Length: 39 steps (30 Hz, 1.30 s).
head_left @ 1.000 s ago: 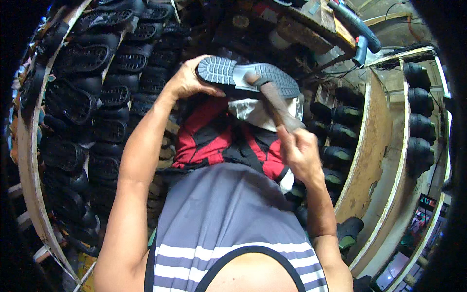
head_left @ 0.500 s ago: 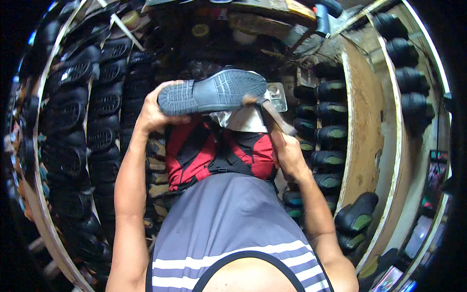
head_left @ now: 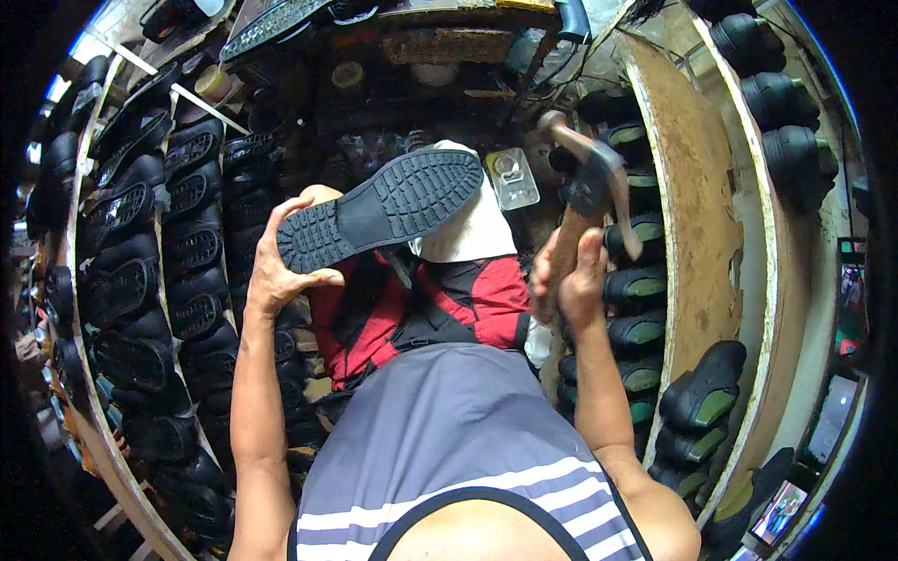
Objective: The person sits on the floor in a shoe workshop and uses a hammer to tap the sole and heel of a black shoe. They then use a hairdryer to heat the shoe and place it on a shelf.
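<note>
A black shoe point(head_left: 383, 210) is held over my lap with its treaded sole facing up. My left hand point(head_left: 279, 257) grips it at the heel end, thumb along the near edge. To the right, my right hand point(head_left: 572, 276) is wrapped round the wooden handle of a hammer point(head_left: 599, 173). The hammer's metal head is raised, apart from the sole. Under the toe end lies a white cloth point(head_left: 472, 234) across my knees. The upper of the shoe is mostly hidden beneath the sole.
A rack of black shoes point(head_left: 192, 248) stands close on my left. More shoes with green undersides point(head_left: 636, 285) line the right, beside a wooden board point(head_left: 687, 224). A clear plastic tray point(head_left: 515, 179) sits beyond my knees, and a cluttered bench point(head_left: 449, 47) lies ahead.
The hammer has gone from beside the toe of the sole to a raised place further right. The shoe has shifted slightly left and tilted, its heel end lower.
</note>
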Available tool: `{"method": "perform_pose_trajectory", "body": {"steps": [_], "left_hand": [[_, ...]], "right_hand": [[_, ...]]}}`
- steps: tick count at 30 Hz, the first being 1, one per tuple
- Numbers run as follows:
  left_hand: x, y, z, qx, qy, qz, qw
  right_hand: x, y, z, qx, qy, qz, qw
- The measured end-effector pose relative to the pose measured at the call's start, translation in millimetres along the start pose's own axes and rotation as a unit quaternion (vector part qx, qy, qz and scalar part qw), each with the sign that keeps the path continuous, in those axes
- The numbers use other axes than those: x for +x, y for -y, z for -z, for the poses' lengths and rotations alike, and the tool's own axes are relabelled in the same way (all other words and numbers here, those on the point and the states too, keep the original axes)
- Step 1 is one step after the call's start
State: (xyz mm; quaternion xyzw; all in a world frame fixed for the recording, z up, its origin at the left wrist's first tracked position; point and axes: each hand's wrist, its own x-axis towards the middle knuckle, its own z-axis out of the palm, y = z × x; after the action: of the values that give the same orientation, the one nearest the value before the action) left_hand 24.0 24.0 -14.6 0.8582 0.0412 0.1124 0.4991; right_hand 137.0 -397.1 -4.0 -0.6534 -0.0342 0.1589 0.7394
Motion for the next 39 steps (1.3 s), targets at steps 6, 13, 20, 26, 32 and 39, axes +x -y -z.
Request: {"method": "perform_pose_trajectory", "body": {"steps": [6,13,20,26,32,39], "left_hand": [[4.4,-0.1,-2.8,-0.052,0.046,0.044,0.997],[-3.7,2.8,-2.4,-0.013,0.044,0.016,0.999],[-7.7,-3.5,-8.0,-0.049,0.012,0.046,0.998],[-8.7,-6.0,-9.1,-0.04,0.022,0.071,0.996],[-12.0,-1.9,-11.3,-0.068,-0.022,-0.009,0.997],[-17.0,-3.5,-14.2,-0.021,-0.008,0.002,1.0]], "right_hand": [[7.6,4.1,-2.2,-0.303,-0.022,-0.051,0.951],[21.8,1.1,1.1,-0.175,0.035,-0.253,0.951],[30.5,2.7,2.8,-0.018,0.052,-0.087,0.995],[42.7,2.4,8.8,-0.165,-0.043,-0.016,0.985],[47.9,2.9,4.1,-0.15,0.056,-0.193,0.968],[54.2,9.8,-4.2,-0.132,0.142,-0.185,0.963]]}}
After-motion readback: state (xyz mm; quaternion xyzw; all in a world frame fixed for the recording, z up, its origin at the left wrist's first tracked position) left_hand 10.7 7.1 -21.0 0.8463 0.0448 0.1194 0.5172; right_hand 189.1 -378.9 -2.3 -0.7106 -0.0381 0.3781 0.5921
